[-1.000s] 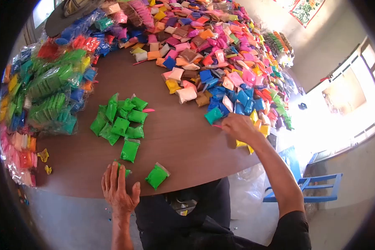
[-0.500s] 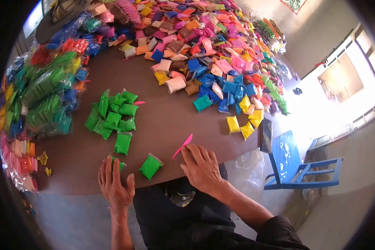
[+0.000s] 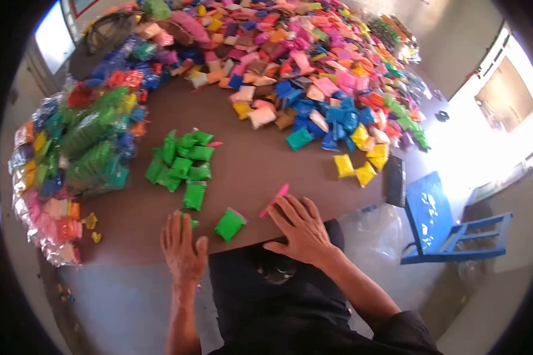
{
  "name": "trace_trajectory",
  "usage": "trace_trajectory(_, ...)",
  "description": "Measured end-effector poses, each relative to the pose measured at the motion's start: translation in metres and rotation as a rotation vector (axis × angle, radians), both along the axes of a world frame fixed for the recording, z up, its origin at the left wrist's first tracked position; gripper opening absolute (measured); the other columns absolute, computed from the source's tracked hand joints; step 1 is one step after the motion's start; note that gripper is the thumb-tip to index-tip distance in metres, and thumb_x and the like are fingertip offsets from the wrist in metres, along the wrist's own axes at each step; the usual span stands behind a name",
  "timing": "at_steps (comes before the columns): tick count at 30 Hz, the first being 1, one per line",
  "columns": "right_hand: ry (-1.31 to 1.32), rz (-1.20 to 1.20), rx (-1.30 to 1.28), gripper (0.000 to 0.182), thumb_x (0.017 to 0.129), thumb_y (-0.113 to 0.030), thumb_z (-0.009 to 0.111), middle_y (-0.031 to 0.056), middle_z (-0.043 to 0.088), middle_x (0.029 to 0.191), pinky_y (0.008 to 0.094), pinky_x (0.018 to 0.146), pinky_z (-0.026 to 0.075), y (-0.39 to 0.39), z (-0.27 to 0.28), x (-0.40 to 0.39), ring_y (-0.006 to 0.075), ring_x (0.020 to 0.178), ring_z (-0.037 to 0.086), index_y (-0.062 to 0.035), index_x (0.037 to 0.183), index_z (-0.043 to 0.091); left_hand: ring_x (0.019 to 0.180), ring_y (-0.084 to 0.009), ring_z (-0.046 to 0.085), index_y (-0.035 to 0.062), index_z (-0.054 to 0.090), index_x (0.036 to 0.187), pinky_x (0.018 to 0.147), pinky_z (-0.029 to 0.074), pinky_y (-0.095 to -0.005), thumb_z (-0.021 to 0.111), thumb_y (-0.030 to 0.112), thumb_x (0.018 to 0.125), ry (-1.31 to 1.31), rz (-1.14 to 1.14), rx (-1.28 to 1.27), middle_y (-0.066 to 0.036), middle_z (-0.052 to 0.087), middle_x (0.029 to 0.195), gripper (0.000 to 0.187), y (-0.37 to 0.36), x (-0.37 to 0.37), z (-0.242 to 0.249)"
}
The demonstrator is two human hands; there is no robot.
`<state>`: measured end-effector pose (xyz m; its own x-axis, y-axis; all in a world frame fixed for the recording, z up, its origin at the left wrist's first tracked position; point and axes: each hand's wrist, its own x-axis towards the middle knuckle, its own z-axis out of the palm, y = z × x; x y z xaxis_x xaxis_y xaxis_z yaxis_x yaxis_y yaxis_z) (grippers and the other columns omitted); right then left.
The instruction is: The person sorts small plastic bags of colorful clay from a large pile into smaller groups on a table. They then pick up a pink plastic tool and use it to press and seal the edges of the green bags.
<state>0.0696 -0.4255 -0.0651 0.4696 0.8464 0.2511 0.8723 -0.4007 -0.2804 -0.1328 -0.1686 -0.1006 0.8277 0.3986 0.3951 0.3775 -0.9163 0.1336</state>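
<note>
My left hand point(image 3: 185, 245) lies palm down at the table's front edge with its fingers stretched out. Under its fingertips a small green packet point(image 3: 193, 223) shows only in part. Between my two hands rests another green packet point(image 3: 230, 224), touched by neither. My right hand point(image 3: 303, 229) is spread open over the table edge, its thumb pointing left. Its fingertips are at a pink plastic knife point(image 3: 283, 191), partly covering it but not gripping it. Beyond my left hand sits a loose group of green packets point(image 3: 182, 168), with a pink tip point(image 3: 215, 144) sticking out beside it.
A big heap of coloured packets point(image 3: 302, 65) covers the table's point(image 3: 243, 171) far side. Clear bags of packets point(image 3: 95, 130) are stacked at left. Yellow packets point(image 3: 366, 173) and a dark phone-like object point(image 3: 395, 180) lie at right, near a blue chair point(image 3: 430, 204).
The camera view has shifted, so everything appears farther right. My right hand's fingers have straightened and spread, with the thumb farther out. The packets and knife keep their places on the table.
</note>
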Motion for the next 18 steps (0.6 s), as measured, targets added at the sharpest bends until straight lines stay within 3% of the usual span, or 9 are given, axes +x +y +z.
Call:
trace_trajectory(5, -0.043, -0.021, 0.021, 0.073, 0.084, -0.037, 0.083, 0.0115, 0.048, 0.155, 0.053, 0.122, 0.031, -0.031, -0.022, -0.015, 0.0313, 0.147, 0.043, -0.0126, 0.148, 0.057, 0.148, -0.046, 0.04, -0.0024, 0.049, 0.152, 0.12, 0.031, -0.0592, 0.055, 0.046, 0.106, -0.007, 0.009, -0.082, -0.025, 0.043, 0.161, 0.067, -0.012, 0.0, 0.002)
trace_trajectory(6, -0.021, -0.04, 0.078, 0.072, 0.083, -0.029, 0.083, 0.0119, 0.05, 0.151, 0.0529, 0.12, 0.035, -0.034, -0.024, -0.015, 0.0324, 0.144, 0.046, -0.013, 0.147, 0.057, 0.148, -0.0459, 0.04, -0.0023, 0.049, 0.152, 0.12, 0.032, -0.0589, 0.057, 0.047, 0.105, -0.005, 0.018, -0.035, -0.026, 0.043, 0.16, 0.069, -0.019, 0.004, 0.007)
trace_trajectory(11, -0.021, -0.084, 0.205, 0.068, 0.077, -0.019, 0.087, 0.013, 0.054, 0.143, 0.0525, 0.115, 0.042, -0.039, -0.03, -0.012, 0.0351, 0.138, 0.051, -0.0098, 0.14, 0.063, 0.147, -0.0461, 0.041, -0.0029, 0.05, 0.151, 0.12, 0.031, -0.06, 0.062, 0.047, 0.102, -0.017, -0.011, 0.102, -0.026, 0.043, 0.16, 0.07, -0.055, 0.007, 0.034)
trace_trajectory(14, -0.019, -0.097, 0.264, 0.063, 0.074, -0.015, 0.088, 0.0132, 0.056, 0.14, 0.0517, 0.112, 0.044, -0.038, -0.029, -0.013, 0.0351, 0.135, 0.053, -0.0086, 0.133, 0.067, 0.147, -0.045, 0.041, -0.0027, 0.051, 0.15, 0.119, 0.033, -0.0585, 0.065, 0.046, 0.101, 0.051, -0.218, -0.03, -0.025, 0.043, 0.16, 0.071, -0.07, 0.015, 0.027)
trace_trajectory(18, -0.01, -0.101, 0.341, 0.054, 0.077, -0.011, 0.085, 0.0106, 0.058, 0.136, 0.0496, 0.113, 0.045, -0.042, -0.035, -0.009, 0.0325, 0.133, 0.056, -0.0097, 0.129, 0.068, 0.143, -0.0427, 0.045, -0.0032, 0.054, 0.146, 0.114, 0.04, -0.0551, 0.07, 0.045, 0.097, 0.097, -0.251, -0.034, -0.022, 0.047, 0.157, 0.071, -0.092, 0.039, 0.018)
